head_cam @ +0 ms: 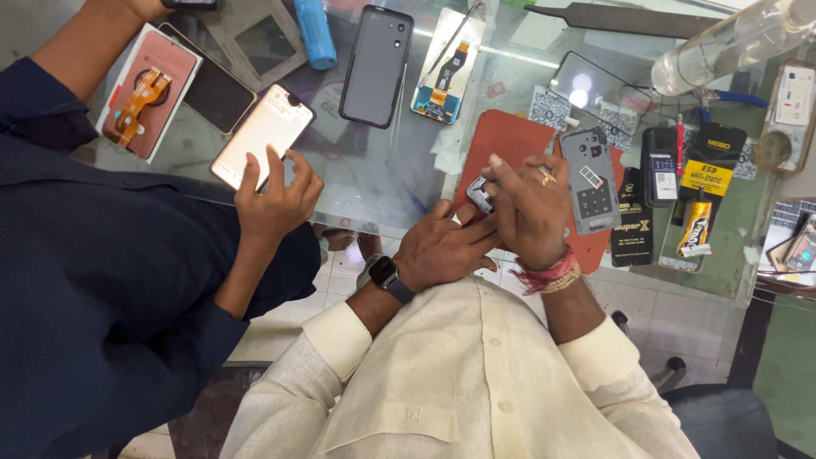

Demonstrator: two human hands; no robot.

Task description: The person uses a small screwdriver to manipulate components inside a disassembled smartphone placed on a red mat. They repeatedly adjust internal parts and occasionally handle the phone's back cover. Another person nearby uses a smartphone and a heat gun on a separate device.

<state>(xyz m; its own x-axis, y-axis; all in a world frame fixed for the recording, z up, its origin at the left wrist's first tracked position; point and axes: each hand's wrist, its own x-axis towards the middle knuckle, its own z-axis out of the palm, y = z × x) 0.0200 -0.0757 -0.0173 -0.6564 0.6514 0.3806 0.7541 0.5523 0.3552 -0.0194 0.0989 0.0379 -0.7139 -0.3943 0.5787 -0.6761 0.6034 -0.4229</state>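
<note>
Your left hand and right hand pinch a small grey part between their fingertips | red mat lies under your fingers | grey phone frame just beyond your right fingers | another person's hand holds a phone, well apart.

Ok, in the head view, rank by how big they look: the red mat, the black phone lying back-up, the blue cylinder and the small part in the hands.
1. Red mat, partly covered by hands.
2. Black phone.
3. Blue cylinder, cut off by the frame edge, so unsure.
4. Small part, pinched between left hand and right hand.
</note>
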